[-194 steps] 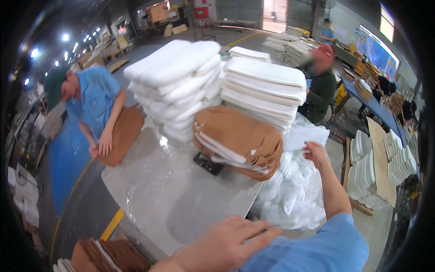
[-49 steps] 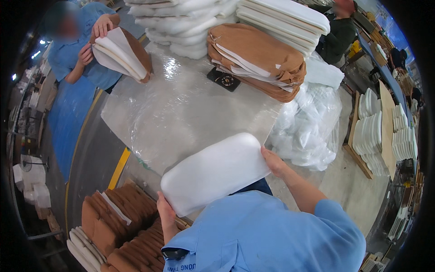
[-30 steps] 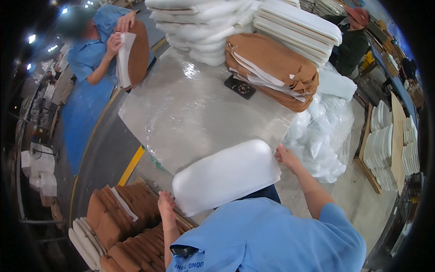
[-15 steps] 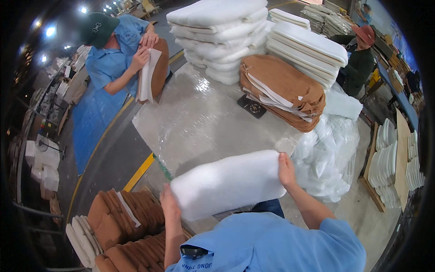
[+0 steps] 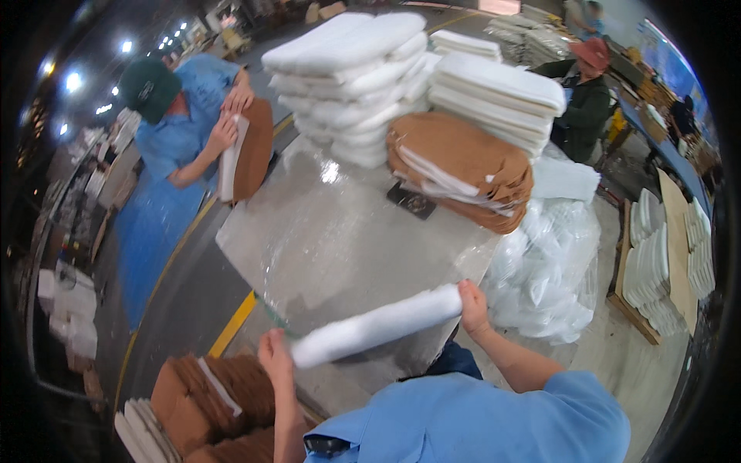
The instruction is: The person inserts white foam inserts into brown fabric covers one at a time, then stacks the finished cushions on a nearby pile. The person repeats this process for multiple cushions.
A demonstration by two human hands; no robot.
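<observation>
Tipped the white pad point(image 5: 377, 326) from broad face to edge within half a second, clamping opposite ends with left hand point(image 5: 276, 356) and right hand point(image 5: 473, 309).

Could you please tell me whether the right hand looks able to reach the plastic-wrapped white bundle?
Probably yes, once freed: the right hand holds the white pad, but nothing visible blocks its way to the bundle.

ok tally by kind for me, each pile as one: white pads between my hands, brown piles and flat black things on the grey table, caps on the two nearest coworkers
White pad between your hands: 1
Brown pile: 1
Flat black item: 1
Caps, green cap and red cap: 2
Total: 5
</observation>
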